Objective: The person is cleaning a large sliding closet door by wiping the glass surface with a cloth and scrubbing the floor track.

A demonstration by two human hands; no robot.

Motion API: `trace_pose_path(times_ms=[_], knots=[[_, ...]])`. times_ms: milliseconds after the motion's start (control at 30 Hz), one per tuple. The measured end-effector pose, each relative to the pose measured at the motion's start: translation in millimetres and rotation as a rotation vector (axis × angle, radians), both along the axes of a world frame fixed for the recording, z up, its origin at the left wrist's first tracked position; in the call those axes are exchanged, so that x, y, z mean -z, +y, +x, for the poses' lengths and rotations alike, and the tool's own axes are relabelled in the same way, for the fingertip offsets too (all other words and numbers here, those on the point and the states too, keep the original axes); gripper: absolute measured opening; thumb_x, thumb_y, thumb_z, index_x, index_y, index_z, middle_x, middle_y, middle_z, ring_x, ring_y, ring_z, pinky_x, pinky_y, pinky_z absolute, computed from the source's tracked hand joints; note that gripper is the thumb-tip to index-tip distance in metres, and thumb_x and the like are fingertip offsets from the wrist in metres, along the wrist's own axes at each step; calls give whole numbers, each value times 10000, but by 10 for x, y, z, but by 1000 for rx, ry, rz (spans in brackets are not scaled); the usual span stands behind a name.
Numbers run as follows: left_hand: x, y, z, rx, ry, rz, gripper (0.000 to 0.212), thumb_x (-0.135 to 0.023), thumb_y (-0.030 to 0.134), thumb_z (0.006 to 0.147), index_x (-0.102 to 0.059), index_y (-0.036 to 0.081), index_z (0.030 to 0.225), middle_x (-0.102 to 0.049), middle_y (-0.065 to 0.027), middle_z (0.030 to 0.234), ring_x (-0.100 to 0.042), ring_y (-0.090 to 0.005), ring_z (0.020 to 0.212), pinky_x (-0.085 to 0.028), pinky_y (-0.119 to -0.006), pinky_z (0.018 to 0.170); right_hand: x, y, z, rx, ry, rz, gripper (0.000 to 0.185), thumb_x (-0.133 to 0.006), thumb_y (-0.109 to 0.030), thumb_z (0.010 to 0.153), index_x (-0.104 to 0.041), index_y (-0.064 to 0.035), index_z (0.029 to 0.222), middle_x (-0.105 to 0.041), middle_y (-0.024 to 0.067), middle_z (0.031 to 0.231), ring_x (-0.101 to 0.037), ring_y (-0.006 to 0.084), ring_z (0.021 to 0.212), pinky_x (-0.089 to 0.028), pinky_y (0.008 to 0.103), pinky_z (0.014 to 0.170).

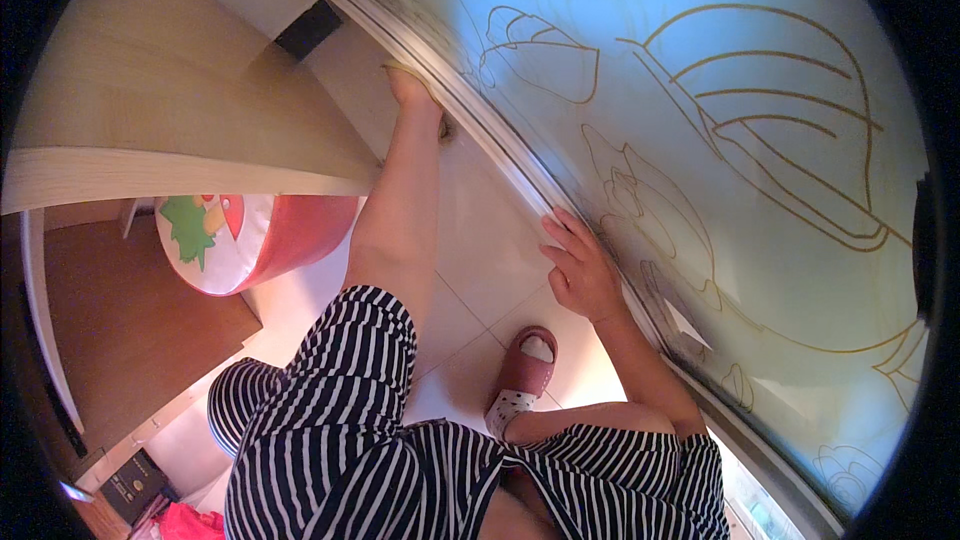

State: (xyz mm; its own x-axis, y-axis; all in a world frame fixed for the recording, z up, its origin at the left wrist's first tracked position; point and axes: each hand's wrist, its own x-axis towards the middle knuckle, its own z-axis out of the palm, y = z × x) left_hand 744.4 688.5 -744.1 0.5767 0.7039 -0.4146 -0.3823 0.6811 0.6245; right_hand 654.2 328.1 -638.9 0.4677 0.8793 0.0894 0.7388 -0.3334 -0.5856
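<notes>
My left hand [412, 84] is far out at the end of my stretched arm, against the pale rail [465, 109] along the bottom of a door panel. A thin yellowish edge [405, 67], perhaps cloth, shows beside this hand. Its fingers are hidden, so the grip cannot be made out. Closer to me, my right hand [585, 270] has its fingers apart and rests at the same rail, holding nothing visible. Beyond the rail rises the frosted panel [772, 187], decorated with brown line drawings.
On the left stands a wooden cabinet [195, 105], near a round red-and-white stool [247, 244]. My slippered foot [531, 360] is on the tiled floor [472, 240]. A dark box [135, 484] and pink cloth [191, 521] lie at lower left. A dark patch [307, 28] marks the far corner.
</notes>
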Motion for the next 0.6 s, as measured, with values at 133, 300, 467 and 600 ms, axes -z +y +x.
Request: trace_pose_path(times_ms=[133,300,467,600], knots=[[-159,-694,-99,19,-8,27,476,-353,475,999,-513,106,1253,-598,-48,1175,-590,-213,1038,-506,-368,867,51,-59,72,19,-7,11,296,-562,0,671,-652,5,953,-526,160,1347,-413,350,1324,-383,420,1081],[-354,-1901,-551,7,134,-237,506,-327,493,1003,-452,106,1303,-530,-47,1266,-537,-211,1122,-459,-372,929,83,-152,41,105,-21,116,399,-535,17,674,-633,3,1060,-523,182,1344,-446,369,1293,-387,441,1071],[99,-2682,-1170,158,43,-335,500,-317,462,1012,-441,94,1328,-532,-69,1286,-540,-227,1134,-460,-386,955,45,-12,48,55,-1,356,460,-514,29,725,-598,-21,1174,-537,174,1330,-520,379,1212,-416,441,1037],[107,-2564,-1493,499,-32,-510,484,-319,438,1013,-454,96,1328,-519,-88,1312,-540,-231,1145,-467,-396,951,79,57,-71,71,174,304,368,-520,1,769,-605,-35,1125,-574,171,1264,-555,380,1149,-447,453,990]])
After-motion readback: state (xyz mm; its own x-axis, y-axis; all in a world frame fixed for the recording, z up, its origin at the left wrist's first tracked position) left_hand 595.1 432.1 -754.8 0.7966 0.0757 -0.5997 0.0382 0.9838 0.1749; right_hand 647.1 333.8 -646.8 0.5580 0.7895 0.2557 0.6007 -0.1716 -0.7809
